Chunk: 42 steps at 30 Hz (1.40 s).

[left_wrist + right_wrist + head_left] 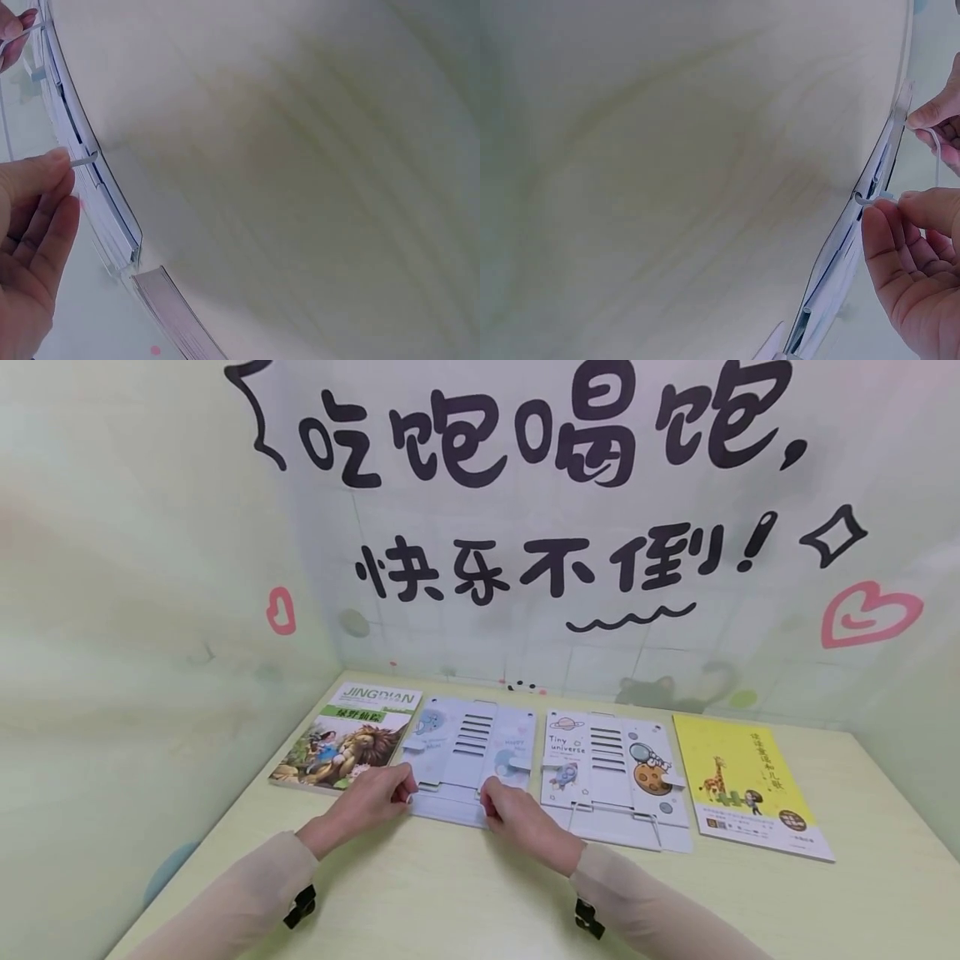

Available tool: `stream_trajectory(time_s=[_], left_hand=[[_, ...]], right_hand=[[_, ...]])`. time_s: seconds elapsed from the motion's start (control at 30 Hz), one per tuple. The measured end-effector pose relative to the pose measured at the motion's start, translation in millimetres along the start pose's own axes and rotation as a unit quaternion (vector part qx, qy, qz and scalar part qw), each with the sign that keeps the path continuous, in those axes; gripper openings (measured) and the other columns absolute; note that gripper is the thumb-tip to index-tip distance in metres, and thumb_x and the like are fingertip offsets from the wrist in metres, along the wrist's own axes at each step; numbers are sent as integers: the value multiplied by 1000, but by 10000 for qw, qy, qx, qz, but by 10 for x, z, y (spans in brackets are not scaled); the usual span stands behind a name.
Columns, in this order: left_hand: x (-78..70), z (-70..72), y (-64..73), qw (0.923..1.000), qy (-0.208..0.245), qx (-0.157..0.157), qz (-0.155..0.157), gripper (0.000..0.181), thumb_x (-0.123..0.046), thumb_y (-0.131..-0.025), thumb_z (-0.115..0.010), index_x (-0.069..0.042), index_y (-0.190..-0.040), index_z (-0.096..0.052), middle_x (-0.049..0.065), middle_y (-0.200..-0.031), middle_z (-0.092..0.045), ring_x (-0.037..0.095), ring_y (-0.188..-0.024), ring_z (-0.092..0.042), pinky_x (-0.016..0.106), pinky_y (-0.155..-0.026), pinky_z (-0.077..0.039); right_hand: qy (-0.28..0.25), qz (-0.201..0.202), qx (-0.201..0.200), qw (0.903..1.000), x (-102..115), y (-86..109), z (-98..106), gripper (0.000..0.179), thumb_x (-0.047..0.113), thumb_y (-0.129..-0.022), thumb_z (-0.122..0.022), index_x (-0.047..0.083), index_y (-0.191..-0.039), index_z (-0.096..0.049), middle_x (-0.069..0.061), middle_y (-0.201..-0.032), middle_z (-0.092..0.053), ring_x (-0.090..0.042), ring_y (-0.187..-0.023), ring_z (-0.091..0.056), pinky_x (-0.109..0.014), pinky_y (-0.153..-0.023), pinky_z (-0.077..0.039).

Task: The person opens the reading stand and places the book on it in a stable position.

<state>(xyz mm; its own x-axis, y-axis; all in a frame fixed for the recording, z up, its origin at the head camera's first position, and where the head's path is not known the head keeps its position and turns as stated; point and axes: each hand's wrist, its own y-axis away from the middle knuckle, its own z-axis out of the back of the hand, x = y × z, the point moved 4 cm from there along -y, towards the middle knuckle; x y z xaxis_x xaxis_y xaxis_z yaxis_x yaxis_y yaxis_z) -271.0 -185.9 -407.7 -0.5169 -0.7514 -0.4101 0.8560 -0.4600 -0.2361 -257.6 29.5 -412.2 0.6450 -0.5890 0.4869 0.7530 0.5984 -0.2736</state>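
Observation:
A pale blue-and-pink folding book stand (450, 768) lies flat on the table between my two hands. My left hand (375, 797) is at its front left, thumb and fingertips pinching a white wire bar (84, 160) that hooks into the stand's edge. Across from it, my right hand (525, 818) pinches the other side of this wire (866, 200). In the right wrist view the wire rises off the stand and bends between both hands. A second stand (630, 831), printed "Tiny universe", lies just to the right with its own wire frame.
A picture book (352, 735) with a lion on its cover lies left of the stands. On the far right is a yellow book (750, 785) with a giraffe. Behind the pale wooden table (450, 893) stands a printed backdrop (480, 635), with another pale wall at the left.

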Motion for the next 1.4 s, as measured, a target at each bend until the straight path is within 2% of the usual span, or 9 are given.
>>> stream_trajectory(time_s=[0.17, 0.27, 0.33, 0.47, 0.57, 0.7, 1.07, 1.23, 1.4], left_hand=[[72, -6, -10, 9966, 682, 421, -178, 17, -4, -79, -73, -10, -82, -57, -5, -76, -62, 2, -67, -56, 18, -60, -50], [150, 23, -64, 9914, 1187, 551, -71, 12, -18, -84, -70, -11, -85, -61, -5, -77, -64, 3, -68, -57, 20, -61, -50], [235, 64, -125, 9889, 1408, 381, 274, 12, -22, -87, -68, -11, -88, -63, -4, -78, -64, 6, -69, -57, 21, -60, -49], [445, 163, -254, 9792, 1639, -317, 1149, 12, -16, -90, -63, -4, -94, -64, 5, -82, -65, 17, -72, -62, 25, -62, -52], [584, 197, -341, 9668, 1725, -594, 1788, 15, -13, -92, -60, 0, -99, -63, 12, -86, -66, 24, -78, -64, 29, -64, -53], [694, 171, -468, 9566, 1632, -572, 2347, 20, -17, -94, -59, -1, -105, -63, 13, -93, -66, 24, -84, -63, 31, -68, -52], [770, 41, -622, 9534, 1346, -333, 2681, 28, -14, -94, -57, 5, -114, -61, 20, -105, -64, 29, -92, -62, 37, -75, -53], [757, 11, -693, 9537, 1271, -245, 2717, 33, -14, -93, -59, 7, -119, -59, 21, -110, -63, 31, -98, -61, 39, -80, -53], [726, -11, -783, 9567, 1240, -261, 2620, 33, -12, -90, -62, 8, -116, -60, 21, -108, -64, 29, -95, -62, 38, -78, -53]], right_hand=[[-857, -343, 127, 9957, -90, 6, -4, 15, -4, -82, -65, 2, -91, -56, -2, -77, -59, -7, -68, -51, -17, -60, -46], [-1592, -909, 4, 9831, -224, -4, 87, 16, -1, -83, -64, -3, -98, -59, -6, -82, -63, -8, -71, -56, -18, -63, -50], [-2016, -1443, -327, 9682, -349, -27, 195, 18, -1, -84, -64, -5, -101, -60, -8, -84, -64, -11, -71, -59, -21, -64, -53], [-2417, -2413, -1069, 9338, -609, -77, 400, 18, -3, -86, -59, -7, -104, -60, -12, -85, -63, -14, -71, -61, -27, -66, -56], [-2342, -2785, -1241, 9232, -744, -111, 477, 19, -3, -87, -58, -8, -106, -61, -12, -84, -62, -14, -72, -61, -27, -67, -55], [-2058, -2953, -1199, 9252, -838, -167, 513, 22, -2, -86, -58, -6, -107, -62, -11, -84, -63, -13, -71, -57, -23, -65, -50], [-1423, -3145, -860, 9346, -922, -335, 471, 23, 1, -87, -59, -8, -109, -63, -17, -103, -65, -22, -88, -62, -32, -77, -53], [-780, -2929, -434, 9520, -904, -430, 530, 19, 0, -86, -60, -11, -100, -66, -17, -89, -67, -17, -73, -59, -30, -69, -51], [-522, -3042, -180, 9510, -930, -504, 592, 14, 2, -86, -61, -12, -86, -65, -2, -66, -49, -12, -59, -42, -22, -55, -39]])
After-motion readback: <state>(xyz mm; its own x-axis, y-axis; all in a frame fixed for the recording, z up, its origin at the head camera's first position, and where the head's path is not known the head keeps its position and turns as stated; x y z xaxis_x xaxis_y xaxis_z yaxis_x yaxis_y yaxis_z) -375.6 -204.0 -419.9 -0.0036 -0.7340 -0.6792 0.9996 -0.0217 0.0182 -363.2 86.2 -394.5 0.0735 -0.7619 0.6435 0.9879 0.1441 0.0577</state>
